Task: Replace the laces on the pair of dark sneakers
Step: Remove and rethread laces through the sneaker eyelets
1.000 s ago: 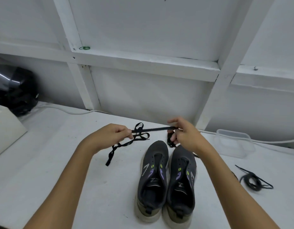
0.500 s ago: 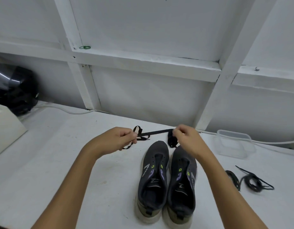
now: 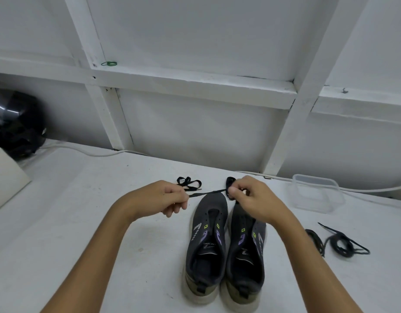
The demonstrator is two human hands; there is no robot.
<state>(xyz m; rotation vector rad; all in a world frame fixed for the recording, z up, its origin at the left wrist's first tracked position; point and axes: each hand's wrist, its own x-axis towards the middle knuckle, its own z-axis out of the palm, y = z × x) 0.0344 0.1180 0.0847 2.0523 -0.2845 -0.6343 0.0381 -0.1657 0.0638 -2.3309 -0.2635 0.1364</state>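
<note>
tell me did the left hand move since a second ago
Yes. The left hand has closed in toward the toe of the left sneaker, shortening the stretch of black lace between it and the right hand.

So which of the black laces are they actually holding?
The flat lace stretched between the left hand and right hand, above the shoes' toes. The other laces lie coiled on the table, untouched, far right.

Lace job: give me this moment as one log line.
left hand pinches lace | right hand holds its bunched end | sneakers unlaced | spare laces on table
</note>
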